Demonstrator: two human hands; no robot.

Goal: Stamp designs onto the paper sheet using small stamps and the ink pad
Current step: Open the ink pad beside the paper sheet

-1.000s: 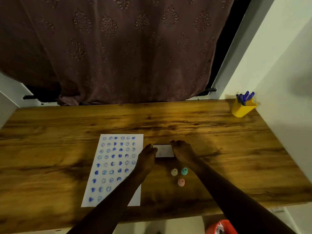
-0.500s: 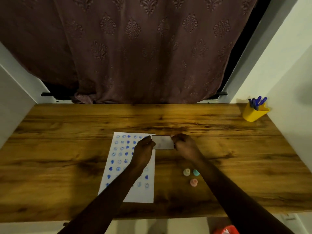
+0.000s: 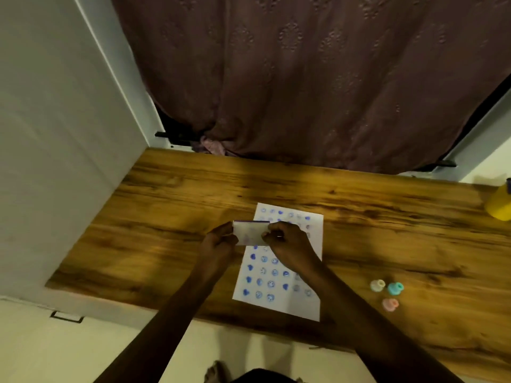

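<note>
A dark patterned curtain [image 3: 318, 78] hangs behind a wood-grain counter [image 3: 166, 205], glossy and streaked, boxed in by pale walls; the ink pad [image 3: 250, 233], a small flat white rectangle with a dark strip along its far edge, is held between both hands, lifted over the left edge of the paper sheet [image 3: 279, 297]. A second ago it sat to the right of the sheet, just beyond the stamps; since then the hands have carried it across the page to the sheet's left side. I judge this as moving the pad out of the way or closing it, which suggests the stamping is near done, the page being almost full.

The left hand [image 3: 218, 241] pinches the pad's left end, fingers curled round it; the right hand [image 3: 290, 244] grips the right end, thumb and fingertips closed on the edge; neither is spread. Whether the pad's lid is shut cannot be told, as the frame is blurred.

Under the hands the paper sheet lies flat, thin and white, covered in rows of small round blue prints, some hearts, some faces. Well to the right of the right hand stand three small stamps [image 3: 387, 293], stubby rounded plastic pieces in cream, teal and pink, close together, untouched. Far right, a yellow cup [image 3: 500, 205] sits at the counter's edge.
</note>
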